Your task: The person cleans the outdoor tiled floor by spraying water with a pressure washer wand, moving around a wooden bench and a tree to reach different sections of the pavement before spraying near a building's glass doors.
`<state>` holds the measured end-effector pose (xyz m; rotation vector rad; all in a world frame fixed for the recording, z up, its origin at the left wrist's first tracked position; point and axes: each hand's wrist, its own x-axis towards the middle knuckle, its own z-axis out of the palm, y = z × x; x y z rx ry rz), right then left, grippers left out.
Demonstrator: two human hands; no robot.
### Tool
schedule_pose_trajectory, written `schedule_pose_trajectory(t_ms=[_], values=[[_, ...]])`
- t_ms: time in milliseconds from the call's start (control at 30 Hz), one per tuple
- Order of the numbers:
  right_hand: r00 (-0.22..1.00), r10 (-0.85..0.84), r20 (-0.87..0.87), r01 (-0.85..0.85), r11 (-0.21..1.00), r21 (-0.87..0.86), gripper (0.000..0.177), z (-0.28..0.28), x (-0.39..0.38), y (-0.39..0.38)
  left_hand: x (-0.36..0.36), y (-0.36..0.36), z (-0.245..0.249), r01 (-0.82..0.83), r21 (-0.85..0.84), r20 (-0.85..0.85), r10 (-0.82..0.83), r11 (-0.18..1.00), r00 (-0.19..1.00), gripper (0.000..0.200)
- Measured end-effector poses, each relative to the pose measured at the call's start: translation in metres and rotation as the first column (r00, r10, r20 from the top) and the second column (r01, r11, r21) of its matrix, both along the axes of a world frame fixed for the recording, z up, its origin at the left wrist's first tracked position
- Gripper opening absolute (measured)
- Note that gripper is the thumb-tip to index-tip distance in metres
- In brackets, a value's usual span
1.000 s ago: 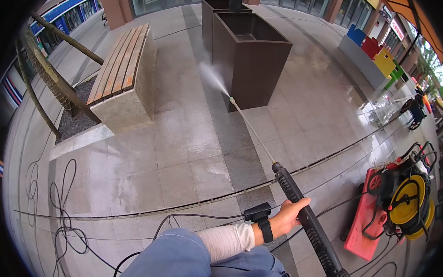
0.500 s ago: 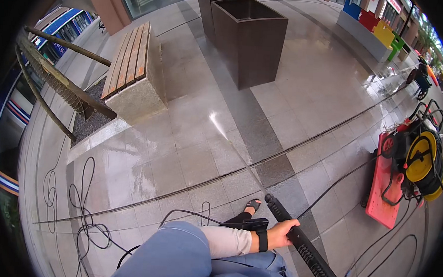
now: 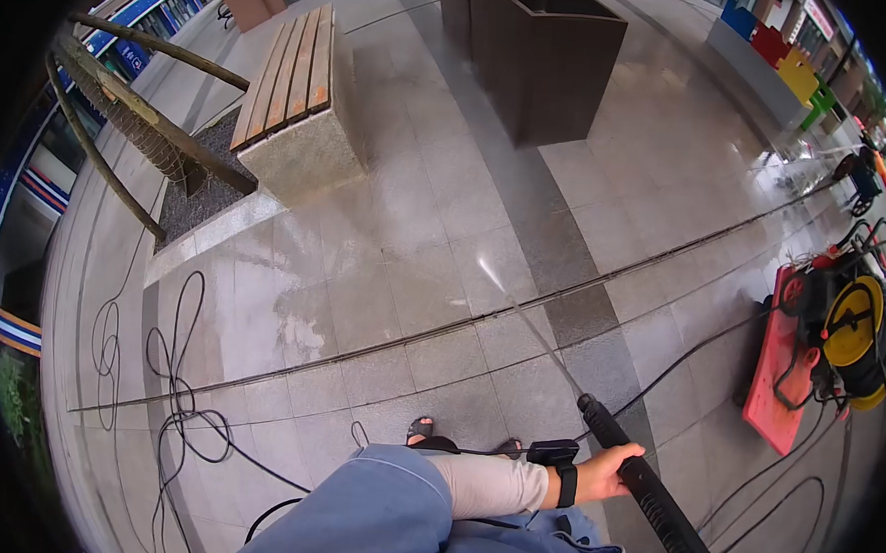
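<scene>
My left hand [image 3: 608,472] is wrapped around the black barrel of a pressure washer wand [image 3: 663,513]. A dark band circles my left wrist, and a small dark device [image 3: 554,451] lies by the forearm. From the wand's nozzle a thin water jet [image 3: 545,339] shoots forward and left, fanning into white spray [image 3: 490,271] above the wet paving [image 3: 411,305]. The wand's rear end, with a bit of red, runs out at the bottom edge. My right hand is out of view.
A slatted bench [image 3: 291,73] and a propped tree trunk [image 3: 136,110] stand left; a brown planter [image 3: 564,78] is ahead. Black hose [image 3: 190,418] loops on the left. At right, a red cart [image 3: 778,379] stands beside a yellow hose reel [image 3: 853,323]. Dark sandals show below.
The view has shifted, so the bench, planter and cart sit farther right and higher. Two sandalled feet show instead of one. My left hand keeps its grip, and the jet still sprays.
</scene>
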<state>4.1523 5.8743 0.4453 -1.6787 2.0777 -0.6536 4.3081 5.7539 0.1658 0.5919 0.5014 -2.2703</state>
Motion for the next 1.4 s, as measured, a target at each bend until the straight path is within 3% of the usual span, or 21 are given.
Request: schedule_pose_trajectory(t_ms=[33,100,133,300,367,400,467,500,600,733,833,867,900,1000,1033,1133,1167,1233,1267,1300,1400], values=[[1.000,-0.001,-0.005,0.001,1.000,0.011,0.045,0.002,0.013,-0.003,0.014,0.014,-0.007,0.018,0.055,-0.009,-0.018,0.998,1.000,0.015],[0.986,-0.124,0.116,0.081,0.945,0.317,0.048,0.001,0.034,-0.006,0.049,0.041,-0.017,0.004,0.190,0.072,-0.018,0.982,0.997,0.014],[0.988,0.000,0.157,-0.035,0.975,0.219,0.047,-0.018,0.028,-0.002,0.072,0.052,-0.016,-0.018,0.200,0.069,0.004,0.980,0.998,0.014],[0.947,0.030,0.321,-0.094,0.979,0.183,0.047,-0.069,0.053,0.006,0.164,0.078,0.001,-0.240,0.141,0.247,0.201,0.960,0.948,0.013],[0.935,0.354,-0.029,-0.355,0.933,-0.058,0.050,-0.077,0.069,0.008,0.186,0.076,0.014,-0.327,-0.008,0.274,0.317,0.945,0.908,0.015],[0.931,0.364,-0.031,-0.366,0.929,-0.058,0.050,-0.079,0.071,0.015,0.196,0.073,0.024,-0.356,-0.064,0.283,0.359,0.932,0.889,0.016],[0.960,-0.033,0.276,-0.032,0.973,0.229,0.051,-0.080,0.071,0.037,0.211,0.068,0.027,-0.328,-0.161,0.242,0.360,0.931,0.901,0.017],[0.962,-0.029,0.272,-0.036,0.972,0.232,0.051,-0.076,0.079,0.044,0.213,0.067,0.024,-0.316,-0.192,0.212,0.353,0.929,0.911,0.018],[0.980,0.189,0.057,-0.182,0.977,-0.109,0.049,-0.069,0.118,0.059,0.217,0.070,0.021,-0.268,-0.147,0.176,0.292,0.952,0.940,0.018],[0.980,0.070,0.185,-0.075,0.997,0.021,0.049,-0.078,0.116,0.084,0.234,0.105,0.019,-0.257,-0.109,0.177,0.273,0.960,0.946,0.016],[0.963,0.185,0.195,-0.219,0.961,0.172,0.049,-0.076,0.152,0.074,0.281,0.147,0.009,-0.379,-0.073,0.205,0.385,0.923,0.900,0.014],[0.945,0.097,0.313,-0.199,0.928,0.313,0.051,-0.087,0.146,0.073,0.301,0.161,0.016,-0.420,-0.054,0.166,0.423,0.906,0.891,0.014],[0.903,0.333,0.272,-0.364,0.929,0.070,0.065,-0.099,0.167,0.065,0.318,0.175,0.016,-0.429,0.002,0.171,0.423,0.903,0.890,0.014],[0.902,0.203,0.381,-0.308,0.921,0.238,0.060,-0.102,0.224,0.050,0.351,0.213,0.006,-0.570,0.035,0.304,0.535,0.821,0.789,0.021],[0.887,0.343,0.308,-0.405,0.899,0.167,0.057,-0.113,0.226,0.050,0.359,0.225,0.002,-0.595,0.049,0.336,0.548,0.802,0.766,0.022],[0.865,0.366,0.343,-0.437,0.886,0.156,0.057,-0.128,0.231,0.075,0.368,0.245,-0.003,-0.603,0.076,0.325,0.552,0.794,0.768,0.020],[0.892,0.172,0.417,-0.310,0.905,0.290,0.057,-0.118,0.233,0.091,0.359,0.248,-0.005,-0.602,0.076,0.325,0.551,0.795,0.768,0.020],[0.882,0.070,0.465,-0.222,0.934,0.280,0.056,-0.120,0.205,0.131,0.334,0.244,-0.011,-0.562,0.069,0.381,0.499,0.824,0.778,0.018],[0.926,0.292,0.238,-0.306,0.952,0.023,0.056,-0.132,0.180,0.154,0.319,0.236,-0.007,-0.478,-0.008,0.352,0.450,0.878,0.821,0.017],[0.920,0.144,0.364,-0.179,0.982,0.065,0.057,-0.127,0.169,0.176,0.298,0.226,-0.009,-0.420,-0.034,0.338,0.405,0.907,0.849,0.018],[0.983,-0.097,0.154,0.098,0.995,0.006,0.056,-0.105,0.148,0.229,0.227,0.185,0.004,-0.196,-0.254,0.298,0.269,0.947,0.916,0.016]])
